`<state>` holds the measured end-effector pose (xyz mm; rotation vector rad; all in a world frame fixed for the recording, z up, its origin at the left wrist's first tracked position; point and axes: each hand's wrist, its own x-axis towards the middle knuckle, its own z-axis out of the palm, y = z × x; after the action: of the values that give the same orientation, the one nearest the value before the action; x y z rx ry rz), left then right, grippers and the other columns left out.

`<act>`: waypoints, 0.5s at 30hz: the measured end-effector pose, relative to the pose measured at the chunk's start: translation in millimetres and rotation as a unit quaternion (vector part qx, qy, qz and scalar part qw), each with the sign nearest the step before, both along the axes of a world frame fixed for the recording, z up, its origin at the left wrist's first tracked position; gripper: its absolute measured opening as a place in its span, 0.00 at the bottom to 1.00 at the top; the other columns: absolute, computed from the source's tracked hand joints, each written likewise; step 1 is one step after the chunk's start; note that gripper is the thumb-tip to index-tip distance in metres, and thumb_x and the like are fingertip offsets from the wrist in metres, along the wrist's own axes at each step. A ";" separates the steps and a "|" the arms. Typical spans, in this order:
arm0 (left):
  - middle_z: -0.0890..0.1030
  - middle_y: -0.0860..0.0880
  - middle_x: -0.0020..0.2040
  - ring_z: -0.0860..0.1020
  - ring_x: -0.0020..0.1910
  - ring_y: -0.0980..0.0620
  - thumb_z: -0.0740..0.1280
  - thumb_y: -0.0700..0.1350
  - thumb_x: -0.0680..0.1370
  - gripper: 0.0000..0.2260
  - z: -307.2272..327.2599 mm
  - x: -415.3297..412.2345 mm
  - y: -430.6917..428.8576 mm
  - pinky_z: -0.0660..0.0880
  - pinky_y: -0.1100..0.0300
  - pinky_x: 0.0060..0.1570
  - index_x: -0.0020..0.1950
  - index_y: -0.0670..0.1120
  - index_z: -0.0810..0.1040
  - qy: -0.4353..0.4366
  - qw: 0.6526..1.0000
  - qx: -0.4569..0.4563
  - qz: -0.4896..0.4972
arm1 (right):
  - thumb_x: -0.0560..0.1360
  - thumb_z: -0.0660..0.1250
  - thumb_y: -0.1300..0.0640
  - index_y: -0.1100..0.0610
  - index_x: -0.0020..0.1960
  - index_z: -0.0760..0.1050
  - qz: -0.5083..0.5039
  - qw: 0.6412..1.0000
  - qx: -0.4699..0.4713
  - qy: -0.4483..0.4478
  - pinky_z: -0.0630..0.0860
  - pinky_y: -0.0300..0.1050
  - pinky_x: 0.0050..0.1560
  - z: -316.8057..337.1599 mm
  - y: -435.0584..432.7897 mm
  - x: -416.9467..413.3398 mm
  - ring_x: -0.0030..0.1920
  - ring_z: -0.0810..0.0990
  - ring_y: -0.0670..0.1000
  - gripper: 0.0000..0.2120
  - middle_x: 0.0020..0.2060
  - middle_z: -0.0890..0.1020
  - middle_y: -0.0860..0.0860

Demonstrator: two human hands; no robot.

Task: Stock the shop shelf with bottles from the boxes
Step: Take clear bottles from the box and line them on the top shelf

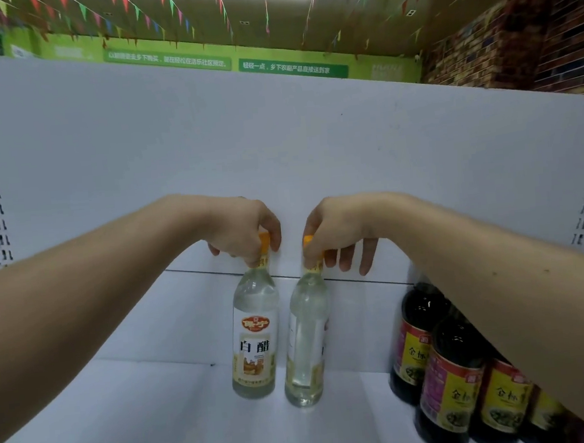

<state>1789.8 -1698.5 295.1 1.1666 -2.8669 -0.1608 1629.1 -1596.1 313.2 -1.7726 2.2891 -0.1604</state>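
Upright on white shelf (152, 417), mid-depth: left bottle (254, 334), clear liquid, orange cap, label facing near. Just right of it, right bottle (306, 343), same kind, label turned away. Left hand (245, 229) curled round its cap; right hand (337, 231) pinching the other, spare fingers apart. Dark bottles (449, 377) near right.

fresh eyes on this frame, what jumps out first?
Centre shelf: the left grip holds the labelled clear bottle by its orange cap, and the right grip pinches the second clear bottle beside it. Dark yellow-labelled bottles crowd the white shelf at its right end, under the right forearm.
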 end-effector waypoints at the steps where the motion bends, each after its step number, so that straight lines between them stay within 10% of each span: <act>1: 0.81 0.47 0.53 0.81 0.47 0.49 0.75 0.46 0.74 0.16 -1.5 1.7 -0.3 0.81 0.58 0.36 0.58 0.60 0.78 0.017 1.000 0.004 0.006 | 0.73 0.78 0.54 0.57 0.52 0.83 0.013 1.000 0.004 0.003 0.86 0.60 0.41 0.4 -0.2 -2.3 0.38 0.84 0.54 0.12 0.42 0.85 0.55; 15: 0.85 0.49 0.47 0.86 0.40 0.54 0.74 0.47 0.78 0.10 -20.7 12.6 1.5 0.82 0.59 0.33 0.55 0.49 0.78 0.136 0.990 0.012 0.025 | 0.79 0.72 0.49 0.65 0.50 0.79 0.013 0.999 -0.047 -0.005 0.86 0.54 0.44 -19.7 -1.3 -1.3 0.39 0.88 0.56 0.17 0.42 0.88 0.58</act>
<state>1802.5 -1697.0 274.4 1.1209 -2.6050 -0.3270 1627.8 -1597.3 293.5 -1.8414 2.2853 -0.2755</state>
